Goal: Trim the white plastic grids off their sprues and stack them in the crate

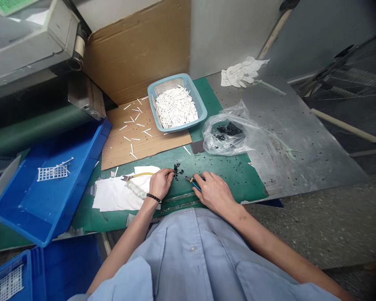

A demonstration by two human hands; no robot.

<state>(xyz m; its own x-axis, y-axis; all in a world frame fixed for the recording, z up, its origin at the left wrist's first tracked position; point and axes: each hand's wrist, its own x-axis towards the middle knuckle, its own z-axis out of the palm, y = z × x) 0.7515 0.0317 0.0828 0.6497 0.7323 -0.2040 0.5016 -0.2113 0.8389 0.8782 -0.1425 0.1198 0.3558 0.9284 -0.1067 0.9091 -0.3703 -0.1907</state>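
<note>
On the green mat, my left hand (161,182), with a dark bead bracelet at the wrist, has its fingers pressed together at the edge of a small heap of black parts (176,170). What its fingertips pinch is too small to make out. My right hand (215,191) holds a pair of cutting pliers (194,184) with blue and orange handles, jaws towards the heap. Left of my left hand lies a white cloth (111,196). A second tool with a yellow handle (142,174) rests on it, partly hidden by that hand.
A light-blue basket (203,110) full of white sticks stands on cardboard (114,146) strewn with loose sticks. To its right is a clear plastic bag (214,140) of black parts. White gloves (242,73) lie further back. A tilted blue bin (21,209) holds a white grid piece (53,172).
</note>
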